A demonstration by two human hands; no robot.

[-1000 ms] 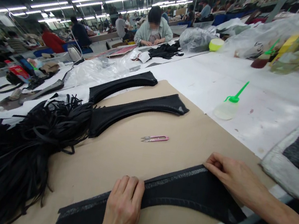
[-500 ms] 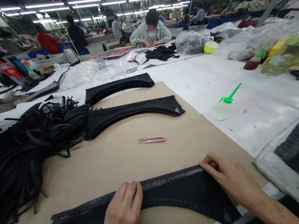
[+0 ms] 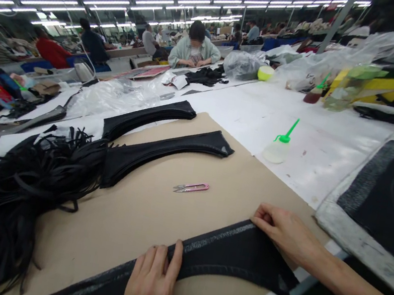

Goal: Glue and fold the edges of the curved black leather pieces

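A curved black fabric panel [image 3: 217,251] lies across the brown sheet in front of me, with a greyish strip along its straight upper edge. My left hand [image 3: 154,279] rests flat on the panel's middle, the index finger apart from the others. At the panel's upper right corner, my right hand [image 3: 278,226] pinches the edge between thumb and curled fingers. Pink-handled thread snips [image 3: 191,188] lie beyond the panel, touched by neither hand. Farther back are a stack of similar black panels [image 3: 170,150] and a second stack [image 3: 149,114].
Loose black strips [image 3: 23,194] heap up at left. A bottle with a green spout [image 3: 278,148] stands on the white table [image 3: 233,108]. At right, a pale board [image 3: 327,204] carries another black piece. Across the table sits a co-worker [image 3: 194,49].
My left index finger has spread away from the other fingers. The view has shifted, showing more of the board at right. My right hand keeps its pinch on the panel.
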